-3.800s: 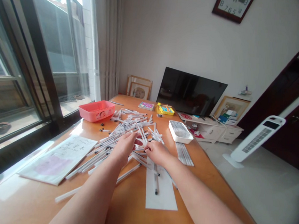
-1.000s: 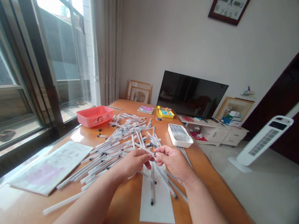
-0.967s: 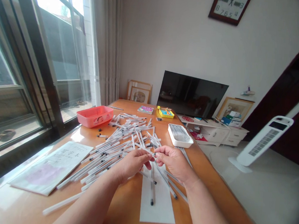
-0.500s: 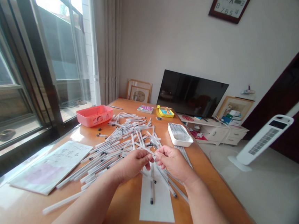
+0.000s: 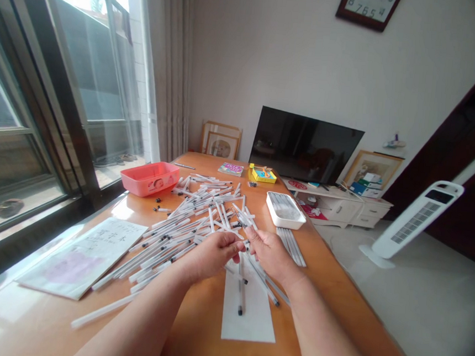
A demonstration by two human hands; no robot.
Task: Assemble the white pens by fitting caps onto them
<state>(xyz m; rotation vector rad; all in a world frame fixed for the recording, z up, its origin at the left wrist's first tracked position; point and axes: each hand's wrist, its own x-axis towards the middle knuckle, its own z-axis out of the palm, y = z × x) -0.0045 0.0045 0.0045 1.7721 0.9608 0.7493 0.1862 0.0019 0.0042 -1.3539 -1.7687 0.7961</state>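
Note:
My left hand and my right hand meet fingertip to fingertip above the table. Both are closed in a pinch on a thin, clear-white pen, mostly hidden by the fingers. Below them a white paper sheet lies on the tabletop. A pen with a black end rests on that sheet, and other pens cross its upper part. To the left and beyond my hands spreads a loose heap of clear-white pens, many with black ends.
A red plastic basket stands at the back left of the wooden table. A white tray of pens is to the right, near several pens in a row. A notebook, yellow box and small black caps also lie about.
My right hand has shifted slightly left and its fingers have tilted upward at the pinch. The left hand stays nearly in place. The view has tipped slightly downward.

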